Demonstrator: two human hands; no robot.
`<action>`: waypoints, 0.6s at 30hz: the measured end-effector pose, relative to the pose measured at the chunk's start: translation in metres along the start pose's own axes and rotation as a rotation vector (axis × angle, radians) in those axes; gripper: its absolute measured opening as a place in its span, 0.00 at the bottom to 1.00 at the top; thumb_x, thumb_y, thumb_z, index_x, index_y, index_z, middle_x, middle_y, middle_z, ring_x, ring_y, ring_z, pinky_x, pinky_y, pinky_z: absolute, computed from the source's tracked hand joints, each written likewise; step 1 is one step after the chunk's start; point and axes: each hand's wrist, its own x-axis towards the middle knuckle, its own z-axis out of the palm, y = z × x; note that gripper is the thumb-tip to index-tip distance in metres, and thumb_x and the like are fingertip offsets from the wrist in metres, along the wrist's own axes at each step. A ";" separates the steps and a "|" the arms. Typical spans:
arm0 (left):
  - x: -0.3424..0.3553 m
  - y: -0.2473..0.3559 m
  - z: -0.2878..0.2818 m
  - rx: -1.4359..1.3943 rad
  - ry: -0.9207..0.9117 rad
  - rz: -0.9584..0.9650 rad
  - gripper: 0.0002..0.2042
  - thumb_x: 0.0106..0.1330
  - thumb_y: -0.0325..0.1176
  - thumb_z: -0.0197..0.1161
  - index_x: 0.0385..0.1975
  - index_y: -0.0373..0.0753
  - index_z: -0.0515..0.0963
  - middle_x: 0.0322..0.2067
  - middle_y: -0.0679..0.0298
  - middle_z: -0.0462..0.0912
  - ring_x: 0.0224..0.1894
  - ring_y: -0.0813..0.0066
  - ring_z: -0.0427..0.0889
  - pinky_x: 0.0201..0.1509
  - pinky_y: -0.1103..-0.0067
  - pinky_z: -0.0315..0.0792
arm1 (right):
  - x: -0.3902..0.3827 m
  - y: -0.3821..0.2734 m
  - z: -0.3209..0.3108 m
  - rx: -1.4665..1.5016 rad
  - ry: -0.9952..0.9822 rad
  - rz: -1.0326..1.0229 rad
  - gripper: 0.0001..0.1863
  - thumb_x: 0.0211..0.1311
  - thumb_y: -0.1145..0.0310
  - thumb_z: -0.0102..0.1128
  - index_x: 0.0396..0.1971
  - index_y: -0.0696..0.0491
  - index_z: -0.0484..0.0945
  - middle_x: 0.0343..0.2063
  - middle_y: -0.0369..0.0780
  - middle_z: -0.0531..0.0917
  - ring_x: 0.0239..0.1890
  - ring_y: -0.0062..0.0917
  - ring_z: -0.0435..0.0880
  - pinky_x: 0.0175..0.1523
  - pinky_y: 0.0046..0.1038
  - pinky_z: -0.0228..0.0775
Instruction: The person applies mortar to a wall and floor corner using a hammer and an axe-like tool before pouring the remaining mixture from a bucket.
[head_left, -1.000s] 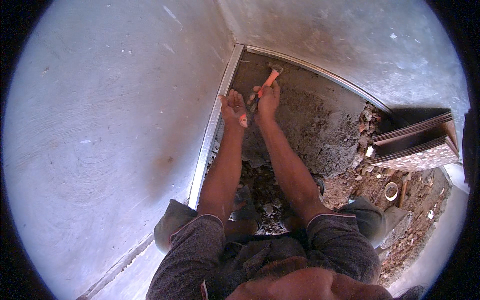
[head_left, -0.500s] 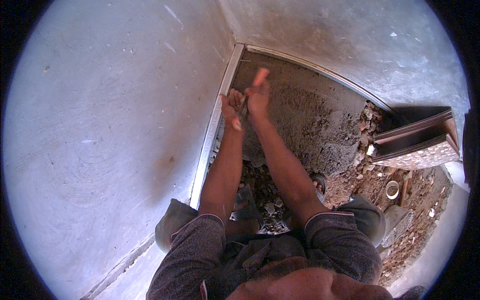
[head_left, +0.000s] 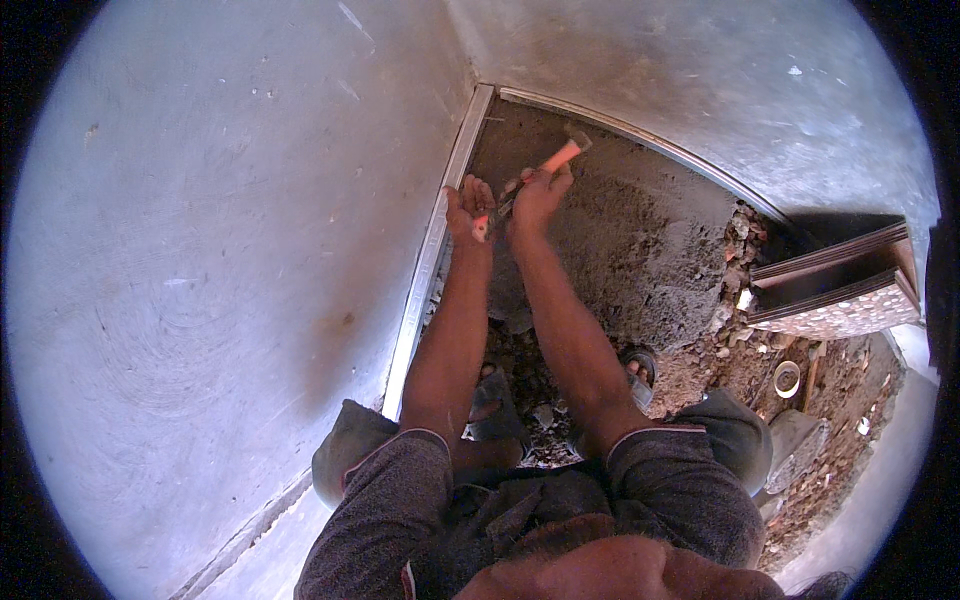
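One orange-handled tool point(head_left: 562, 156) clamped in right hand point(head_left: 537, 203); left hand point(head_left: 468, 208) palm up, fingers apart. Likely step: tool handling over grey floor point(head_left: 640, 215); next move calls for steady grip.

1. The place looked like an indoor building site, with rough, unfinished surfaces;
2. grey, stained walls point(head_left: 220, 250) met in a corner, and pale strips point(head_left: 465, 150) ran along their feet;
3. a coarse, dark, mortar-like bed point(head_left: 640, 220) spread between the strips, pitted and uneven towards its near side;
4. broken, reddish-brown rubble point(head_left: 690, 375) lay past its edge; pebble-patterned tiles point(head_left: 845, 307) stood in a stack near the right-hand wall.
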 end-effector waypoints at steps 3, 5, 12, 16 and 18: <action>0.004 0.002 -0.004 0.107 -0.121 0.031 0.26 0.64 0.51 0.50 0.46 0.29 0.70 0.35 0.59 0.79 0.33 0.66 0.78 0.42 0.72 0.76 | 0.006 0.006 0.003 -0.156 -0.037 -0.033 0.17 0.66 0.70 0.38 0.54 0.54 0.55 0.25 0.40 0.72 0.19 0.24 0.71 0.23 0.29 0.66; 0.016 0.018 -0.014 -0.044 -0.105 -0.011 0.25 0.64 0.50 0.51 0.45 0.29 0.69 0.36 0.58 0.78 0.34 0.66 0.77 0.46 0.73 0.75 | -0.004 0.007 0.009 -0.230 -0.261 -0.034 0.19 0.64 0.71 0.41 0.54 0.55 0.55 0.26 0.42 0.74 0.22 0.27 0.75 0.29 0.33 0.69; 0.016 0.003 -0.012 0.027 -0.365 -0.065 0.24 0.63 0.47 0.53 0.48 0.29 0.66 0.37 0.57 0.78 0.37 0.66 0.77 0.45 0.74 0.76 | 0.030 0.043 0.001 -0.200 -0.028 -0.211 0.17 0.67 0.65 0.38 0.52 0.54 0.54 0.24 0.38 0.71 0.17 0.22 0.70 0.20 0.26 0.64; 0.013 0.025 -0.021 -0.068 -0.078 0.036 0.25 0.64 0.48 0.52 0.48 0.30 0.65 0.37 0.57 0.77 0.35 0.67 0.76 0.42 0.72 0.76 | -0.003 0.016 0.014 0.041 -0.035 -0.032 0.17 0.65 0.68 0.39 0.52 0.56 0.54 0.24 0.38 0.71 0.18 0.22 0.70 0.22 0.26 0.64; -0.003 0.004 -0.004 -0.042 -0.039 0.054 0.24 0.64 0.48 0.52 0.47 0.30 0.66 0.36 0.58 0.78 0.34 0.67 0.76 0.42 0.72 0.76 | 0.017 0.030 -0.003 -0.065 0.041 -0.181 0.19 0.64 0.70 0.39 0.54 0.57 0.54 0.25 0.39 0.71 0.19 0.22 0.70 0.23 0.26 0.65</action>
